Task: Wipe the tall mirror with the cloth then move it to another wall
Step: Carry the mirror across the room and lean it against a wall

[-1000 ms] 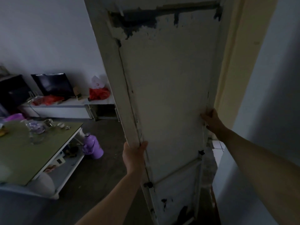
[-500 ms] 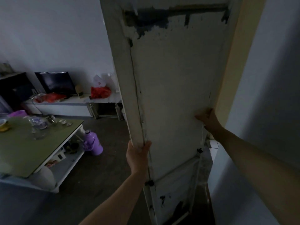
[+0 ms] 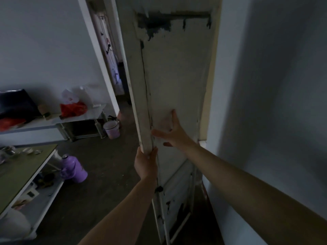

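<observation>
The tall mirror [image 3: 175,76] stands upright in front of me with its worn white back panel facing me; the glass side is hidden. My left hand [image 3: 145,163] grips the mirror's left frame edge at about waist height, thumb wrapped round it. My right hand [image 3: 172,131] lies with spread, straight fingers against the back panel, just right of the left frame rail. No cloth is in view.
A grey wall [image 3: 274,103] is close on the right. A doorway [image 3: 113,68] opens behind the mirror. A purple thermos [image 3: 73,169] stands on the dark floor beside a green-topped table [image 3: 21,175]. A low white shelf [image 3: 53,121] holds a red bag.
My right hand has let go of the mirror's right edge and moved left onto the back panel with fingers spread. The mirror and my view have shifted right, showing the doorway.
</observation>
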